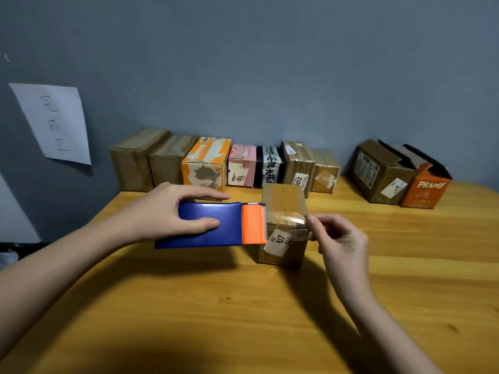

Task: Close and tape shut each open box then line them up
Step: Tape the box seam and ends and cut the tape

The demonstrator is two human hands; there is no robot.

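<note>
Your left hand (172, 211) gripped the blue dispenser (210, 225), thumb on its near face and fingers curled over the top, its orange blade end (253, 224) against the box (285, 225) at table (243, 306) centre. At 3 o'clock of the box, your right hand (340, 238) pinched the clear tape (286, 219) stretched over the box's top front edge. At 12 o'clock, seven closed boxes (224, 163) stood in a row along the wall. At 2 o'clock lay two open boxes (399, 174), flaps apart. A paper (54, 122) hung at 10 o'clock.
</note>
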